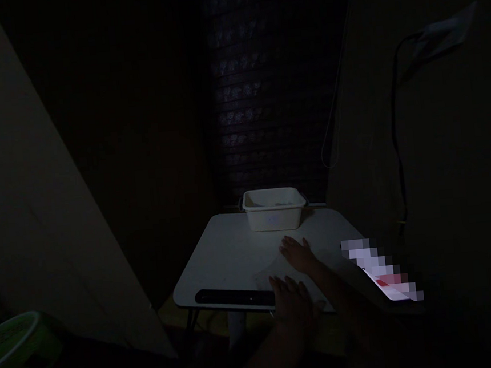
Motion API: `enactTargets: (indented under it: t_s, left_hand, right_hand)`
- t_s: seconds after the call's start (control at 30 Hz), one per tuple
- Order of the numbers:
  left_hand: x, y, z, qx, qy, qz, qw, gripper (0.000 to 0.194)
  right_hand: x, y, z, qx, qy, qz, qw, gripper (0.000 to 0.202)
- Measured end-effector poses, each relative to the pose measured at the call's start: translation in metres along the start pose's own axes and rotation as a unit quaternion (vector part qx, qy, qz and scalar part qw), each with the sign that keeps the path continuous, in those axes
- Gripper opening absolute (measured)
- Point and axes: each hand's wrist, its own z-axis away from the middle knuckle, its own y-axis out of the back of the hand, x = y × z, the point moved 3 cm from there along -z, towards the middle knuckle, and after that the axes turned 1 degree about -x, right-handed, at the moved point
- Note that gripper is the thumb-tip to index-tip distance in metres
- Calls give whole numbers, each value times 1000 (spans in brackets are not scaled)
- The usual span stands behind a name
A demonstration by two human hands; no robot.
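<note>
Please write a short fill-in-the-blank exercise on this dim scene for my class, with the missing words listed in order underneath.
1. Between the left hand and the right hand, the one nearer the pale tub is the ____ one.
2. Of the near and far ends of the table, the tub stands towards the ____ one.
3. The rounded container at the lower left of the picture is coloured ____.

Missing words: right; far; green.

Near the surface's (218, 261) front edge, hands (298, 255) partly hide a thin, unclear thing (267, 275); the green basket (29, 363) is cut at left.
</note>
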Motion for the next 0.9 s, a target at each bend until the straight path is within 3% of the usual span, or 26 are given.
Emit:
enactTargets:
  t_s: [0.27,0.67,0.9]
  left_hand:
    - [1,0,-1,3,17,5,1000,55]
    - [-4,2,-5,6,113,-7,994,55]
    - [-4,1,-6,-4,111,-1,994,57]
  right_hand:
    - [9,2,5,21,22,6,1000,43]
    - [4,11,39,8,151,6,989,41]
    - [9,7,30,-1,102,13,995,41]
